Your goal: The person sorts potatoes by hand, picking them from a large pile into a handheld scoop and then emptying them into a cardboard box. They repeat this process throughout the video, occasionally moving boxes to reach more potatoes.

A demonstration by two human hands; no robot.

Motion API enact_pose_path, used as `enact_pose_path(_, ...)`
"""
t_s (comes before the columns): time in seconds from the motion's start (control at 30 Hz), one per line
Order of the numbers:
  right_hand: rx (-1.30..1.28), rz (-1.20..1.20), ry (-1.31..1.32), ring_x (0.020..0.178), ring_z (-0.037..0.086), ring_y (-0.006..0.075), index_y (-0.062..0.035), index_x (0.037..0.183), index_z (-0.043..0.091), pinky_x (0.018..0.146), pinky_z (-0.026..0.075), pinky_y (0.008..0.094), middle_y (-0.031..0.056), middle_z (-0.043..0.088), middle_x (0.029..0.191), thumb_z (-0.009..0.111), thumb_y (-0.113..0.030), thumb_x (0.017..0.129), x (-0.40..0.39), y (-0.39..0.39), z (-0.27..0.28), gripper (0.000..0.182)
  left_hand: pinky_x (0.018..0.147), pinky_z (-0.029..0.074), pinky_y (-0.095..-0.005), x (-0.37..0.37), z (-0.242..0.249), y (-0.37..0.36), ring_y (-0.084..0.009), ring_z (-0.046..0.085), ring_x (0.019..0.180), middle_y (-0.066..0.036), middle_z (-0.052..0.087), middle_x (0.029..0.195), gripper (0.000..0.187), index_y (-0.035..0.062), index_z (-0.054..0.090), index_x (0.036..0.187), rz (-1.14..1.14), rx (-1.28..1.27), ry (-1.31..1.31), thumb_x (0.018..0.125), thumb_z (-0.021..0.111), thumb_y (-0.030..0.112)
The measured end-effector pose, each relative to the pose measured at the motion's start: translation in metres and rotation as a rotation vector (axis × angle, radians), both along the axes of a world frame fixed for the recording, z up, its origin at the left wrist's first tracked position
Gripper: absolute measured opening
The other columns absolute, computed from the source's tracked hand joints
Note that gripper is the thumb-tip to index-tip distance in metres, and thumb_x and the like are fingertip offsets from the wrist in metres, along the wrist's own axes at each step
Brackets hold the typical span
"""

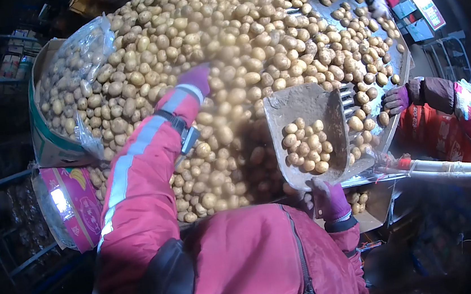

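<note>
Just beyond the right hand (330,201) lies a scoop (305,100), its near end gripped in the gloved fingers, probably to steady it; the scoop's raised walls seem to keep the small potatoes (308,147) inside from rolling off. Ahead and leftward of that grip, the left hand (195,81) is over the potato heap (178,25), with potatoes on every side; blur hides its fingers, so I cannot tell whether it holds one.

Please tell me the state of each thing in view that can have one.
Potatoes: mostly loose, heaped.
Scoop: partly filled with potatoes.
Right hand: gloved, gripping the scoop.
Left hand: gloved, over the potatoes, finger pose unclear.
Cardboard box: open, holding potatoes.
Pink box: contents unclear.
</note>
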State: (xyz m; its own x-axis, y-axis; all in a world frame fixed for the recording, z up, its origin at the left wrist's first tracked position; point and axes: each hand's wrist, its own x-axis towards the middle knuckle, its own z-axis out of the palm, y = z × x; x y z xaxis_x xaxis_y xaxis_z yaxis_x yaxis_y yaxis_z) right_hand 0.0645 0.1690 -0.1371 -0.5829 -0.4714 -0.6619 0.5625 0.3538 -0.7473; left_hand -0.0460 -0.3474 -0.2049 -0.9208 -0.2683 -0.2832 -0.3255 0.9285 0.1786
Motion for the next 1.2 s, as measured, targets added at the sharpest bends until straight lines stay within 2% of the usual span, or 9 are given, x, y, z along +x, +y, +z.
enact_pose_path(0.13, 0.059, 0.11, -0.048, 0.064, 0.064, 0.0306, -0.0072, 0.103, 0.065, 0.055, 0.05, 0.0403, 0.0117, 0.064, 0.073, 0.063, -0.009, 0.079, -0.006, -0.007, 0.008, 0.024, 0.092, 0.05, -0.0447, -0.003, -0.006, -0.006, -0.0345, 0.064, 0.105, -0.015, 0.066, 0.118, 0.032, 0.0174, 0.062, 0.119, -0.032, -0.077, -0.037, 0.089, 0.055, 0.027)
enact_pose_path(0.23, -0.02, 0.052, -0.116, 0.06, 0.06, 0.02, -0.0005, 0.107, 0.063, 0.052, 0.046, 0.0308, 0.0085, 0.063, 0.074, 0.059, -0.029, 0.09, -0.002, -0.006, 0.004, 0.033, 0.089, 0.052, -0.0411, -0.014, 0.005, -0.016, -0.0316, 0.067, 0.098, -0.013, 0.07, 0.108, 0.03, 0.016, 0.068, 0.112, -0.108, -0.079, -0.048, 0.083, 0.062, 0.023)
enact_pose_path(0.43, -0.031, 0.054, -0.206, 0.057, 0.059, 0.0145, 0.0021, 0.114, 0.062, 0.046, 0.043, 0.0251, 0.0072, 0.064, 0.077, 0.058, -0.04, 0.095, -0.005, -0.018, 0.028, 0.046, 0.069, 0.055, -0.0273, 0.005, 0.097, 0.002, -0.0138, 0.065, 0.083, -0.007, 0.066, 0.095, 0.044, 0.0135, 0.062, 0.124, 0.46, 1.159, 0.131, 0.081, 0.07, 0.02)
enact_pose_path(0.57, -0.048, 0.173, -0.103, 0.057, 0.06, 0.0136, 0.0021, 0.115, 0.064, 0.044, 0.041, 0.0248, 0.0065, 0.065, 0.076, 0.055, -0.04, 0.096, -0.01, -0.023, 0.029, 0.047, 0.088, 0.053, -0.0302, 0.014, 0.15, 0.069, -0.0163, 0.062, 0.102, -0.01, 0.064, 0.117, 0.056, 0.0018, 0.055, 0.132, -0.142, 1.008, 0.082, 0.088, 0.07, 0.033)
enact_pose_path(0.7, -0.003, 0.224, 0.011, 0.057, 0.061, 0.0148, -0.0007, 0.109, 0.067, 0.046, 0.043, 0.027, 0.0061, 0.065, 0.072, 0.052, -0.031, 0.096, -0.014, -0.028, 0.033, 0.036, 0.093, 0.048, -0.0319, 0.008, 0.123, 0.035, -0.0207, 0.061, 0.105, -0.011, 0.065, 0.12, 0.05, 0.0025, 0.057, 0.128, 0.102, 0.965, 0.248, 0.09, 0.066, 0.034)
enact_pose_path(0.83, 0.059, 0.193, 0.136, 0.058, 0.064, 0.0283, -0.0076, 0.092, 0.065, 0.052, 0.049, 0.0381, 0.0087, 0.062, 0.065, 0.061, -0.005, 0.08, -0.012, -0.024, 0.028, 0.013, 0.1, 0.043, -0.0408, 0.021, -0.011, -0.033, -0.0316, 0.058, 0.109, -0.015, 0.062, 0.118, 0.052, 0.0087, 0.058, 0.126, -0.025, -0.132, 0.281, 0.086, 0.064, 0.041)
enact_pose_path(0.87, 0.049, 0.172, 0.133, 0.057, 0.064, 0.0268, -0.0073, 0.092, 0.065, 0.051, 0.049, 0.0369, 0.0082, 0.062, 0.064, 0.062, -0.006, 0.08, -0.012, -0.02, 0.027, 0.012, 0.103, 0.039, -0.0465, 0.038, 0.045, 0.013, -0.0337, 0.056, 0.112, -0.017, 0.06, 0.118, 0.053, 0.0118, 0.06, 0.123, -0.173, -0.319, 0.232, 0.082, 0.065, 0.046)
enact_pose_path(1.03, 0.024, -0.226, -0.379, 0.049, 0.06, 0.0188, -0.0065, 0.093, 0.066, 0.042, 0.045, 0.0291, 0.0056, 0.062, 0.063, 0.062, -0.007, 0.087, -0.017, -0.018, 0.032, 0.008, 0.106, 0.039, -0.0466, 0.091, 0.061, 0.061, -0.0391, 0.053, 0.12, -0.021, 0.058, 0.128, 0.061, 0.0076, 0.056, 0.129, -0.042, -0.002, 0.013, 0.081, 0.07, 0.042)
enact_pose_path(1.2, -0.035, -0.137, -0.111, 0.056, 0.062, 0.022, -0.0043, 0.095, 0.066, 0.049, 0.047, 0.0319, 0.009, 0.062, 0.067, 0.064, -0.007, 0.084, -0.003, 0.007, -0.011, 0.012, 0.094, 0.05, -0.0396, 0.125, 0.113, 0.075, -0.0311, 0.063, 0.109, -0.015, 0.066, 0.117, 0.041, 0.0096, 0.065, 0.12, 0.059, 0.468, -0.111, 0.087, 0.064, 0.034)
